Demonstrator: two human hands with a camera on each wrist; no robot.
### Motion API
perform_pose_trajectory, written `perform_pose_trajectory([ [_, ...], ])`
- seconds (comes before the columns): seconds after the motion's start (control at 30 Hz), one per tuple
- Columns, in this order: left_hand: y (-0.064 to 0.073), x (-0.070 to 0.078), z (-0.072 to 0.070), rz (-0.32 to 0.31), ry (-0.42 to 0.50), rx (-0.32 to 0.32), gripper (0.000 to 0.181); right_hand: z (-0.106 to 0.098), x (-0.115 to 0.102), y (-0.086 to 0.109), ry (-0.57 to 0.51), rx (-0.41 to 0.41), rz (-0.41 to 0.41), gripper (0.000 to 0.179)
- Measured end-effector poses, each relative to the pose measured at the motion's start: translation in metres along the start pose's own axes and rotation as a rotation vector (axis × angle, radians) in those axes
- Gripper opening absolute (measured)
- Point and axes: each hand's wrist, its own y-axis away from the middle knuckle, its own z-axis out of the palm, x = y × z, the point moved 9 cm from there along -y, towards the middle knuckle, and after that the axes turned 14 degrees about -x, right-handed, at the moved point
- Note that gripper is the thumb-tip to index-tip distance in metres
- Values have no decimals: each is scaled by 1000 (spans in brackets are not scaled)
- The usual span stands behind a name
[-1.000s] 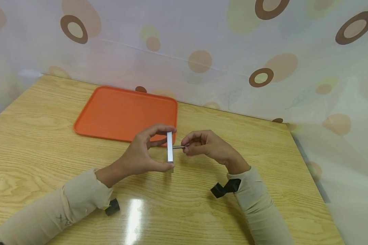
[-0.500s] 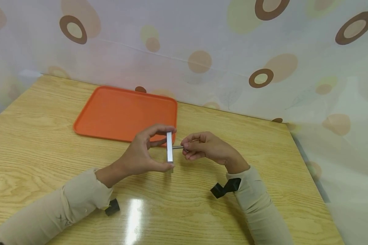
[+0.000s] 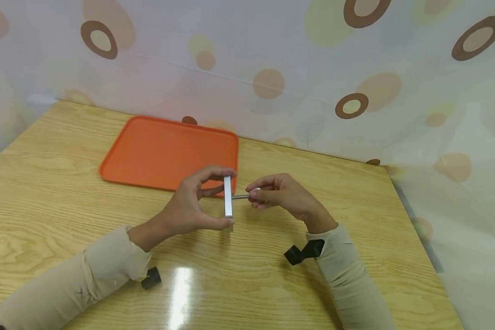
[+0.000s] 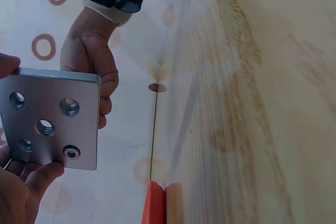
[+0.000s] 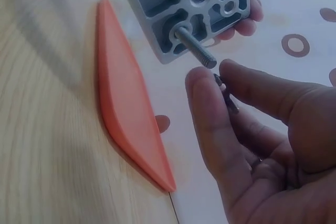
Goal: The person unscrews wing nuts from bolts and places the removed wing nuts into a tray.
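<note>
My left hand [image 3: 194, 206] grips a square metal plate [image 3: 228, 197] on edge by its top and bottom, raised over the table. In the left wrist view, round holes pierce the plate's smooth face, and a bolt head [image 4: 72, 152] sits in one corner. On the ribbed back, the bolt's threaded shank [image 5: 195, 48] sticks out towards my right hand [image 3: 284, 197]. Thumb and finger of that hand pinch a small dark metal nut [image 5: 229, 98] right at the bolt's tip. Most of the nut is hidden by the fingers. Something small and shiny [image 5: 256, 164] shows deeper among the curled fingers.
An orange tray [image 3: 169, 153] lies on the wooden table [image 3: 313, 174] behind the left hand. A patterned sheet [image 3: 239, 55] hangs along the table's back and right side. Black wrist cameras [image 3: 303, 252] are strapped to both sleeves.
The right hand's fingers shift and turn at the bolt's end, and that hand now sits slightly higher and further right. The left hand and plate stay almost still.
</note>
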Motion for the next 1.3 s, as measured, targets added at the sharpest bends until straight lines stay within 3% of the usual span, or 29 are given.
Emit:
perform_pose_trajectory([
  [0.27, 0, -3, 2, -4, 28, -7, 80, -11, -6, 1, 65, 67, -23, 38],
  [0.57, 0, -3, -1, -1, 33, 3, 79, -34, -28, -15, 195, 120, 56, 27],
  [0.9, 0, -6, 2, -21, 44, -16, 77, -53, -41, -55, 355, 185, 80, 25],
  [1.3, 5, -8, 1, -46, 35, -6, 75, -43, -55, -105, 661, 147, 119, 19],
])
